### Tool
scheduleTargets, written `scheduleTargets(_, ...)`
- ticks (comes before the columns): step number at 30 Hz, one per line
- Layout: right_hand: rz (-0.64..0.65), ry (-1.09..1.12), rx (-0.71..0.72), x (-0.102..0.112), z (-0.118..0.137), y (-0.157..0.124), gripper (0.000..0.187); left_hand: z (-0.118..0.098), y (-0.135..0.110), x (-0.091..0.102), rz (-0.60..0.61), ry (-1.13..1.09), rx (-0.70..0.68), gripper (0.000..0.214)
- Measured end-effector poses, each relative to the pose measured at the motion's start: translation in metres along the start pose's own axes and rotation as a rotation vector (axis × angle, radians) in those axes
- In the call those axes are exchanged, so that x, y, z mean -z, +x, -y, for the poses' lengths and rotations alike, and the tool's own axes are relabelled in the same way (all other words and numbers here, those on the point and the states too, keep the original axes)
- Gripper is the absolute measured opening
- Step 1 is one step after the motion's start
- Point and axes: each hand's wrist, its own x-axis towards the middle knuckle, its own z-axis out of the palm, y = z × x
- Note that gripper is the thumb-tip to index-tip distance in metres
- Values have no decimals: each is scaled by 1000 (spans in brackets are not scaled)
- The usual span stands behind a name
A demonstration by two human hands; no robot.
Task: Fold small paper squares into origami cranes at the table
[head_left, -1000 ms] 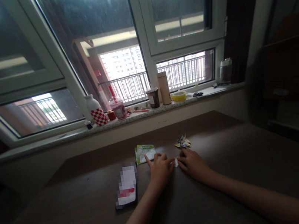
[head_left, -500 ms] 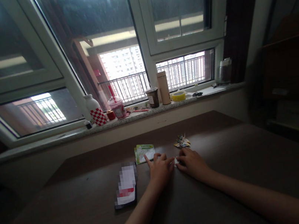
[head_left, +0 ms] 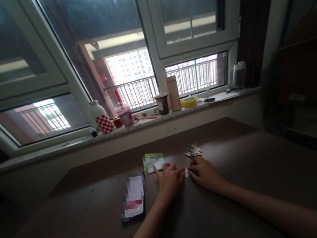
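Observation:
My left hand [head_left: 170, 180] rests low over the brown table [head_left: 85, 209], its thumb side at a small white piece of paper [head_left: 186, 172]. From the other side, my right hand [head_left: 205, 172] pinches the same piece with bent fingers. The little paper lies between the two hands, and its exact shape is too small to make out. Just beyond my right hand is a small heap of folded, multicoloured paper bits [head_left: 193, 150]. Green-and-white packets [head_left: 153, 162] lie flat past my left fingers.
A phone [head_left: 133, 197] with a blurred screen lies left of my left forearm. Along the windowsill [head_left: 147, 122] stand a red-checked white bottle [head_left: 101, 117], a pink drink cup [head_left: 124, 114], a dark drink cup [head_left: 162, 104], a tan flask [head_left: 173, 93] and yellow tape [head_left: 189, 102].
The white paper between my fingers shows slightly differently. Both hands stay almost in the same place.

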Motion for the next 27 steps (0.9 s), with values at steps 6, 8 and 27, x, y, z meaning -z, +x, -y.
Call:
scheduleTargets(6,-12,11,-2,-3,-4,2,25,-1,-1,0,-12,-11,16,22)
scheduleTargets(8,-15,7,0,-4,-6,3,26,-2,-1,1,-20,-13,18,22)
scheduleTargets(27,40,-114,-14,2,2,2,27,1,-1,-3,-36,-73,76,26)
